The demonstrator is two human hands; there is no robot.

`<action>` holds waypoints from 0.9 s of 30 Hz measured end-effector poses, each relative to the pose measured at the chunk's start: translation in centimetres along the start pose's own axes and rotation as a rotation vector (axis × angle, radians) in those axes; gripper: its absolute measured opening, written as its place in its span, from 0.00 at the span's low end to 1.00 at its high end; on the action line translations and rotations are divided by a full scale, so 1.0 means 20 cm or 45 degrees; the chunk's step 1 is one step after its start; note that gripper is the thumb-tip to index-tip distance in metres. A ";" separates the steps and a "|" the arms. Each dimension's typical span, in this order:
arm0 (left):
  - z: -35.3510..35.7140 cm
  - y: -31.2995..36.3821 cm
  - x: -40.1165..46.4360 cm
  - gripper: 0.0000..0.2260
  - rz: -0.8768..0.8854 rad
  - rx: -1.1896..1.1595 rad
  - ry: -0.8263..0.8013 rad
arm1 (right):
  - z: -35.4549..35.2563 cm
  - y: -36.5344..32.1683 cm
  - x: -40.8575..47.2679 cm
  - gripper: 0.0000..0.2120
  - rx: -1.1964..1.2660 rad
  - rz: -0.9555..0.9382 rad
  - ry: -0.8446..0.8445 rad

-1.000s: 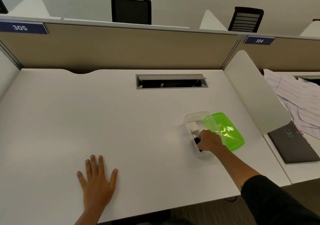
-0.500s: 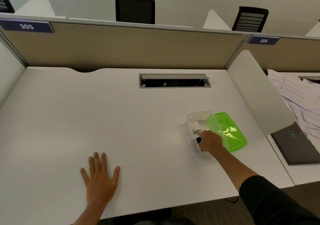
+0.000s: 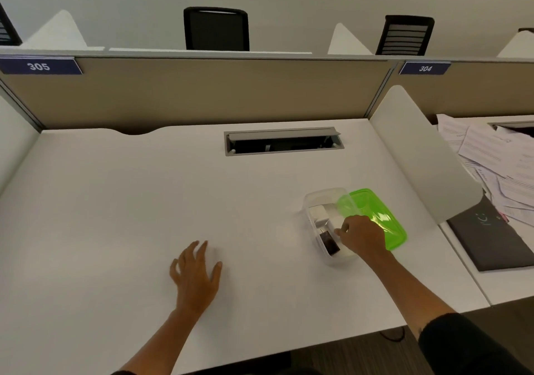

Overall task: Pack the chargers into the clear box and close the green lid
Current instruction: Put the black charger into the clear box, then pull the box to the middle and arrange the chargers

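- While the green lid [image 3: 375, 218] lies off the clear box [image 3: 323, 201], its near-left end leaning over the box's right rim, the packing looks nearly done; a white charger [image 3: 319, 211] sits in the far half and a black charger [image 3: 329, 243] in the near half.
- The box stands toward the right edge of the tabletop [image 3: 144, 201], nearer the front than the back; no other charger shows on the bare surface.
- The right hand [image 3: 361, 237] hovers over the box's right side, fingers loosely curled; whether it grips anything, I cannot tell.
- The left hand [image 3: 196, 273] rests on the tabletop near the front edge, open, holding nothing.
- Left to do, as I judge it: seat the lid squarely and press it shut.
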State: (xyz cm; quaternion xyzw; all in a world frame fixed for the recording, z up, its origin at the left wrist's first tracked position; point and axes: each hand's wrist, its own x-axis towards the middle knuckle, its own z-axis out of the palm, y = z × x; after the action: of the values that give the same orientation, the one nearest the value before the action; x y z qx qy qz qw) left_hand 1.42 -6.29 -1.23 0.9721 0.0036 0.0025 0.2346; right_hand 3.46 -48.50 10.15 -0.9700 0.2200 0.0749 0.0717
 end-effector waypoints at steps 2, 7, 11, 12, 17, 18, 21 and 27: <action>0.03 0.14 0.09 0.25 0.020 -0.140 -0.048 | -0.01 0.06 -0.01 0.12 0.081 0.023 0.099; 0.02 0.56 0.29 0.17 0.046 -0.519 -0.353 | 0.01 0.19 -0.06 0.07 0.257 0.091 0.278; 0.04 0.83 0.40 0.20 0.046 -0.582 -0.553 | 0.05 0.28 -0.10 0.15 0.370 0.194 0.248; 0.04 0.90 0.42 0.21 0.037 -0.591 -0.591 | 0.06 0.30 -0.11 0.17 0.408 0.233 0.222; 0.07 1.17 0.53 0.28 0.023 -0.634 -0.730 | 0.13 0.37 -0.16 0.22 0.593 0.404 0.121; 0.08 1.20 0.55 0.29 0.017 -0.633 -0.737 | 0.14 0.37 -0.17 0.22 0.644 0.446 0.101; 0.10 1.29 0.62 0.29 0.042 -0.599 -0.731 | 0.16 0.38 -0.19 0.18 0.917 0.529 0.044; 0.15 1.35 0.68 0.23 0.052 -0.559 -0.728 | 0.13 0.32 -0.23 0.13 1.416 0.645 0.058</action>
State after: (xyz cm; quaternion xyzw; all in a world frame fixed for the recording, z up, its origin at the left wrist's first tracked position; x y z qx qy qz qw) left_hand 15.27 -31.50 8.45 0.8598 -0.0821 -0.2641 0.4292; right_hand -3.71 -51.94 7.77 -0.7061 0.4516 -0.0572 0.5425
